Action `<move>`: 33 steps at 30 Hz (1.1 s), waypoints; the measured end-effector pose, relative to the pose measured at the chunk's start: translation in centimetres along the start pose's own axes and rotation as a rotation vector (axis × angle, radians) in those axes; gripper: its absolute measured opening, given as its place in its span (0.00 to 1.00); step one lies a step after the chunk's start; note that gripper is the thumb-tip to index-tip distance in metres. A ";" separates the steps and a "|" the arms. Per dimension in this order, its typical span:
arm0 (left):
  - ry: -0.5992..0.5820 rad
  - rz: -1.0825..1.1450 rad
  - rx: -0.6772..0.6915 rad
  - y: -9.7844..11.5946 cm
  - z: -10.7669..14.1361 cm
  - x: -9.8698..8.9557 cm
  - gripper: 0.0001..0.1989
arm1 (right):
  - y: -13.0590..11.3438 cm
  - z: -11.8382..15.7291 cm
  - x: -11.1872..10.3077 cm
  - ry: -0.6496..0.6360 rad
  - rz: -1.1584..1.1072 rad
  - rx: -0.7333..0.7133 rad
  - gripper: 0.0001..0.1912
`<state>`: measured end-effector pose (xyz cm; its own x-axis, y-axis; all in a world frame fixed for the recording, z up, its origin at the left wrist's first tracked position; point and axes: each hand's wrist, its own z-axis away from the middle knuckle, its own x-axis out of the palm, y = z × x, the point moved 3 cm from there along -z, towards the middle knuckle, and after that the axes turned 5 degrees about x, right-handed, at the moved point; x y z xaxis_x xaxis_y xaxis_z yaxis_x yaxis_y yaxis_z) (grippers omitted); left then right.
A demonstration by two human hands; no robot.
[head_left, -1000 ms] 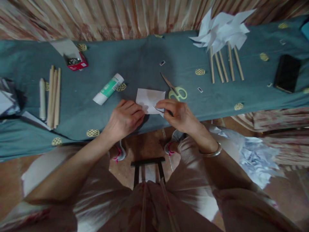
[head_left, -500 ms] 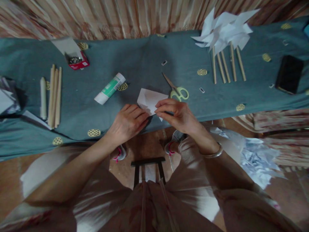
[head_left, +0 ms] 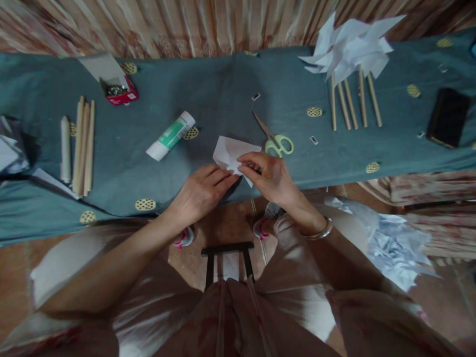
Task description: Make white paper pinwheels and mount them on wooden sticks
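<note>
A white sheet of paper (head_left: pixel 232 148), partly folded, lies near the front edge of the table. My left hand (head_left: pixel 204 191) is closed on its lower left edge, fingers pressed together. From the right, my right hand (head_left: pixel 266 176) pinches the paper close to its middle, thumb and index finger meeting there. Both sets of fingertips almost touch, and they cover part of the folds. Just beyond my right hand lie scissors (head_left: pixel 277 141) with light green handles. A green and white glue stick (head_left: pixel 171 135) rests to the left of the paper.
Paper pinwheels on sticks (head_left: pixel 353 49) lie at the back right, with a dark phone (head_left: pixel 448 117) farther right. Wooden sticks (head_left: pixel 84 148), a pale candle-like stick (head_left: pixel 66 148) and a red box of small metal pieces (head_left: pixel 122 94) are left. Paper scraps (head_left: pixel 397 248) fill a bag below right.
My right hand has shifted slightly left and inward over the paper, its fingertips now nearer the middle. My left hand has moved a little to the right, still on the edge.
</note>
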<state>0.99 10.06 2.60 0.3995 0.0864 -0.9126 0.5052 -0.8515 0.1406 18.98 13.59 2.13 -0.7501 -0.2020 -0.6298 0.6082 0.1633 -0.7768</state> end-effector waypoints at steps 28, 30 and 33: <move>0.036 0.106 -0.066 -0.2 -0.3 0.7 0.11 | 0.5 0.4 0.9 0.104 0.049 0.011 0.11; 0.047 0.097 -0.059 -0.1 -0.3 0.7 0.11 | 0.4 0.4 0.9 0.102 0.053 0.010 0.11; 0.070 0.077 -0.039 -0.1 -0.4 0.6 0.11 | 0.3 0.4 0.8 0.098 0.053 0.010 0.10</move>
<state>1.50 10.37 2.19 0.4898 0.0582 -0.8699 0.4999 -0.8362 0.2256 18.62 13.11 1.42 -0.7382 -0.0978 -0.6674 0.6499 0.1616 -0.7426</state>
